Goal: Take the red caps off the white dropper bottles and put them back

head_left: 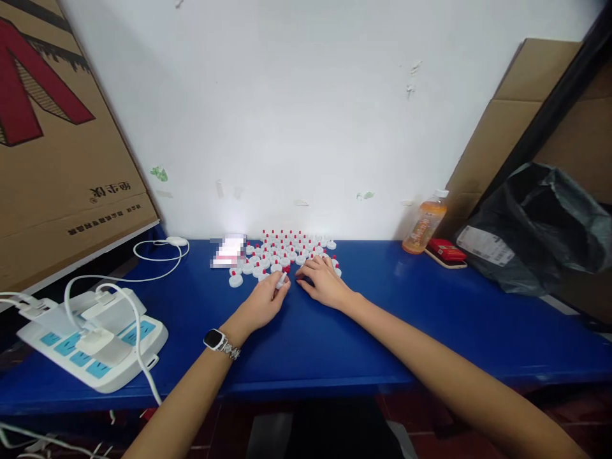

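My left hand [268,298] is closed around a white nozzle cap [282,279], its pointed spout sticking up bare between thumb and fingers. Just right of it, my right hand [326,282] rests low over the blue table with fingers bent; thumb and forefinger come together at a small dark red tip cap [299,276]. Between the hands lies a small pile of loose red tip caps [287,269]. Behind them stand many round white nozzle caps [275,259], most topped with red tips. Some at the back right show no red.
A power strip [108,376] with plugs and white cables covers the table's left. A pixelated phone-like shape [229,250] lies beside the caps. On the right are an orange drink bottle [424,223], a red box [446,250] on a phone, and a dark plastic bag [535,229].
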